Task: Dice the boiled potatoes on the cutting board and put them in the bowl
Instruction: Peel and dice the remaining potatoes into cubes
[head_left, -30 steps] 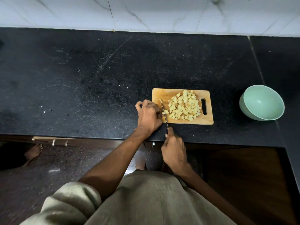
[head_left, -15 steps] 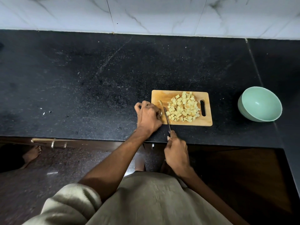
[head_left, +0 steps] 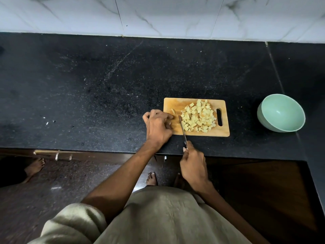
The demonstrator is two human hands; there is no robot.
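The rectangular light wooden cutting board (head_left: 177,104) looks matt. The black speckled stone counter (head_left: 105,85) is slightly glossy. The round mint-green bowl (head_left: 283,111) seems smooth plastic. The thin knife blade (head_left: 182,129) is shiny metal.

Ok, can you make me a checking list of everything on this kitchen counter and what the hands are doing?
Surface: black speckled counter, some pale crumbs.
Job's things: diced potatoes piled on wooden cutting board; one loose piece by the left fingers; green bowl to the right, empty.
Clutter: nothing seen.
Hands: left hand curled at the board's left edge; right hand grips knife.
Cables: nothing seen.
Surroundings: white marble wall, bare feet below.
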